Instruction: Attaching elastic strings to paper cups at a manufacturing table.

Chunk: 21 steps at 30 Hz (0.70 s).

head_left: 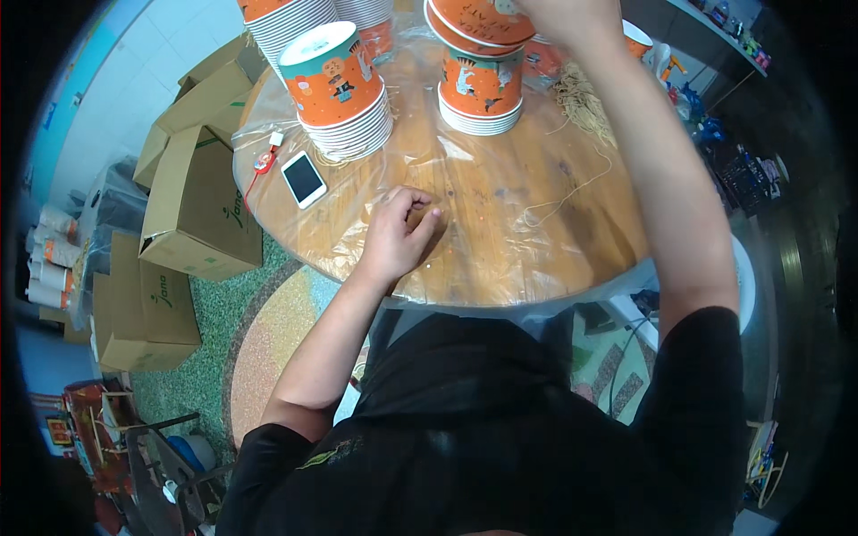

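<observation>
My right hand (pixel 572 20) reaches to the far edge of the table. It grips a tilted orange paper bucket (pixel 465 25) at the top of the middle stack; the fingertips are partly cut off by the picture's upper edge. Under it, an orange and green printed bucket (pixel 483 82) tops a nested stack with white rims (pixel 481 118). Near the table's front, my left hand (pixel 400 234) rests with loosely curled fingers, thumb apart, holding nothing. A taller bucket stack (pixel 335 89) stands beyond it to the left, with a white phone (pixel 304 180) close by.
Further bucket stacks (pixel 290 27) stand at the back left. A bundle of tan string (pixel 581 100) lies at the right, one strand trailing over the plastic-covered round wooden table (pixel 500 232). A red cable (pixel 261 165) hangs off the left edge. Cardboard boxes (pixel 192 210) stand on the floor.
</observation>
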Each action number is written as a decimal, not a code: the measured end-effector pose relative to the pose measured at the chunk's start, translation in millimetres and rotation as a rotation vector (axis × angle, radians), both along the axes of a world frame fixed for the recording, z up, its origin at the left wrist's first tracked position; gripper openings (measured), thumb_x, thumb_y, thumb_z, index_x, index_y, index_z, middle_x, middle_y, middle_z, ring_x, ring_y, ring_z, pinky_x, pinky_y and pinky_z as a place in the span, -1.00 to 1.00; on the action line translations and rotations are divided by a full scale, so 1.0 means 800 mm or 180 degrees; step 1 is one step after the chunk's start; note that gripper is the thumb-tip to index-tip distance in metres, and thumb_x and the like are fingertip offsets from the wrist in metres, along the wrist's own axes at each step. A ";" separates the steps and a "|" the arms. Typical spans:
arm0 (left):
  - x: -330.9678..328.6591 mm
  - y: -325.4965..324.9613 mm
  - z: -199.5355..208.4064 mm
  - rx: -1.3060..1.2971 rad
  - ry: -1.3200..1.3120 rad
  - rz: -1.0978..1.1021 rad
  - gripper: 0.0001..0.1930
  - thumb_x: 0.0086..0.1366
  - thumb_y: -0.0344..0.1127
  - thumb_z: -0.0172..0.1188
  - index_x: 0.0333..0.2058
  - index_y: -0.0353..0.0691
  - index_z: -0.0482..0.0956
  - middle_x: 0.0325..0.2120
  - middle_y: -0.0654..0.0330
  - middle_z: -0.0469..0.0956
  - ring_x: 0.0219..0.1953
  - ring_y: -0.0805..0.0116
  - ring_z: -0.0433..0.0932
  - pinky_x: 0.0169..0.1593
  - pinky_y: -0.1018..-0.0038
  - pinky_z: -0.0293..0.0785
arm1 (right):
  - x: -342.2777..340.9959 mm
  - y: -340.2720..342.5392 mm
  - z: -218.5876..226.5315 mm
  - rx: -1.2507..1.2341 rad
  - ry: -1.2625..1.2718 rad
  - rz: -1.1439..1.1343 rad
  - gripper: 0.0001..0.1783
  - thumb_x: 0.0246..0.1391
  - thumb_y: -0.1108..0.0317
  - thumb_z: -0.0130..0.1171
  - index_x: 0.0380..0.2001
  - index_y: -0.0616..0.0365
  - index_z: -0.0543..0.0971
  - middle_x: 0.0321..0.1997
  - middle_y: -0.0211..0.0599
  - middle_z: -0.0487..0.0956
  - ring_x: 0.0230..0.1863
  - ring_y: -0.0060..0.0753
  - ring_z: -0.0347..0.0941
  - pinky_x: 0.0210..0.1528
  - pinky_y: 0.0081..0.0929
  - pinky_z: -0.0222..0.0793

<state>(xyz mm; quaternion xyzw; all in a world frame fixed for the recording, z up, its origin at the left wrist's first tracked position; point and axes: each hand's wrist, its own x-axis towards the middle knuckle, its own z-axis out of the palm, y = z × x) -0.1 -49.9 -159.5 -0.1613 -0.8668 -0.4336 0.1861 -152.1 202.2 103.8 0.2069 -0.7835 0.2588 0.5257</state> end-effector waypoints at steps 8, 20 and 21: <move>-0.001 0.002 0.002 -0.0060 -0.0127 0.0028 -0.80 0.43 -0.32 0.44 -0.13 -0.32 0.66 -0.21 -0.04 0.67 -0.10 0.01 0.69 0.03 0.21 0.61 | -0.026 0.009 0.036 -0.0111 -0.1908 0.1682 -0.25 0.08 -0.27 0.48 -0.06 0.28 0.82 -0.01 0.24 0.79 0.09 0.24 0.75 0.21 0.02 0.63; 0.002 -0.011 -0.011 0.0474 -0.0456 0.0000 -0.71 0.50 -0.26 0.36 0.03 -0.35 0.64 -0.05 -0.10 0.66 0.03 -0.04 0.67 0.15 0.20 0.58 | 0.052 -0.002 -0.008 -0.1945 -0.0438 0.1855 -0.04 0.35 -0.21 0.35 0.51 0.30 0.36 0.47 0.18 0.55 0.38 0.15 0.55 0.47 0.04 0.38; 0.003 -0.011 -0.011 0.0552 0.0020 0.0057 -0.62 0.52 -0.20 0.34 0.13 -0.35 0.59 0.05 -0.12 0.61 0.12 -0.07 0.62 0.23 0.18 0.53 | 0.076 0.003 -0.064 -0.2462 -0.0651 0.2283 -0.16 0.43 -0.16 0.27 0.52 0.20 0.37 0.38 -0.04 0.57 0.40 -0.04 0.53 0.46 -0.01 0.43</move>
